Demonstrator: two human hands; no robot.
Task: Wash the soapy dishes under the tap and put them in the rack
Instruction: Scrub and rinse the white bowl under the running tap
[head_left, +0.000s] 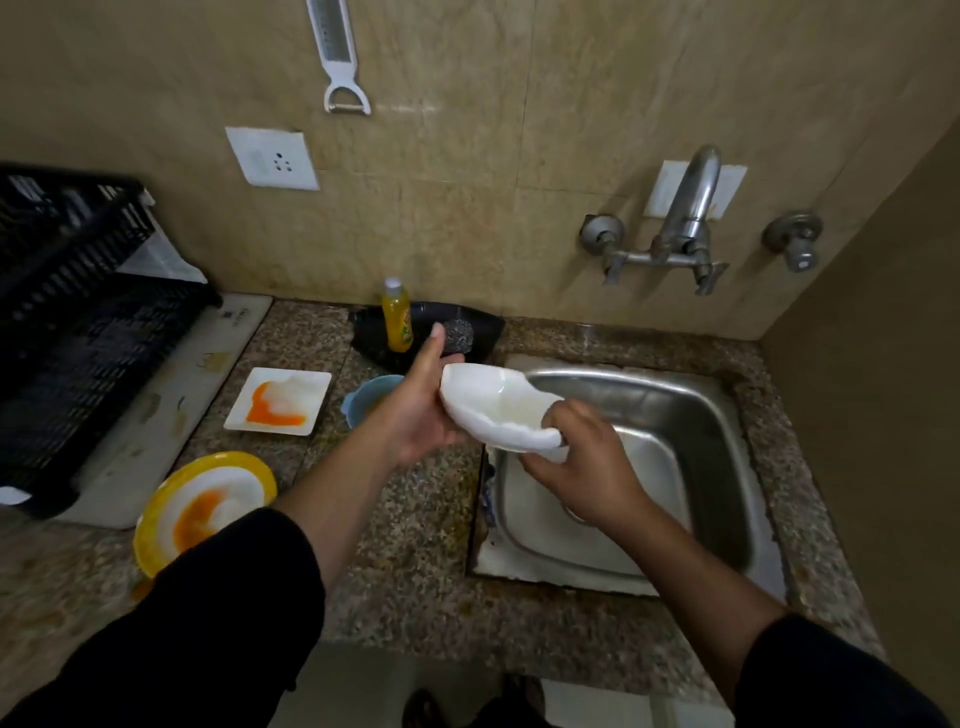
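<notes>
A white dish (491, 402) is held tilted over the left edge of the steel sink (691, 415). My left hand (423, 410) grips its left side. My right hand (582, 465) holds its near right rim, thumb inside. The wall tap (685, 213) stands above the sink's far side, and no water shows running from it. On the counter to the left lie a white square plate (278, 400) with orange smears, a yellow-rimmed round plate (205, 506) with orange smears, and a blue bowl (363, 402) partly hidden behind my left wrist. The black rack (78, 322) stands at far left.
A yellow dish-soap bottle (397, 317) and a steel scrubber (457, 335) sit in a black tray (483, 327) against the wall. A peeler (340, 62) and a socket (272, 158) are on the wall. A side wall closes off the right.
</notes>
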